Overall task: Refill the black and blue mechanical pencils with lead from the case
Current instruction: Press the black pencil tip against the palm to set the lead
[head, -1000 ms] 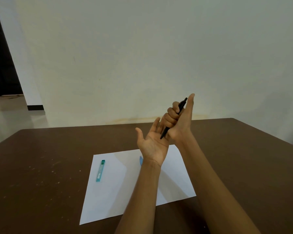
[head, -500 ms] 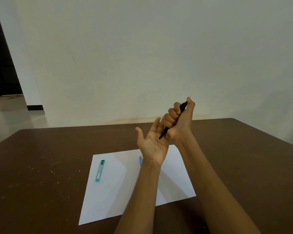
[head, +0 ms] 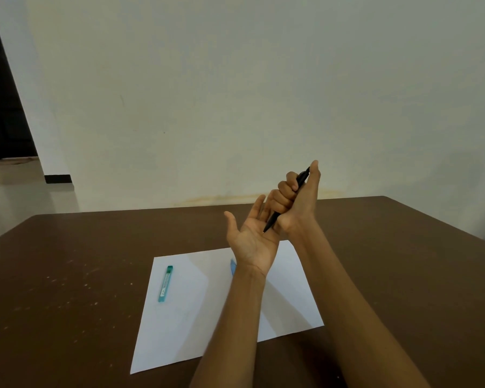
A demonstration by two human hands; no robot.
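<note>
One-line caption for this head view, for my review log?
Right hand grips the black pencil tip-down over the open left palm; lead case lies on paper.

Two hands: one left hand (head: 251, 239), palm up with fingers straight, and one right hand (head: 294, 203), fingers curled round a pencil. Two mechanical pencils: one black pencil (head: 287, 201), held in the right hand with its tip down at the left palm; one blue pencil (head: 232, 266), only a short part showing just left of the left wrist, lying below the hands. One teal lead case (head: 165, 283), well to the left of the left hand. One white paper sheet (head: 185, 317), beneath both forearms, bearing the case and the blue pencil. One brown table (head: 67, 275), under all.
</note>
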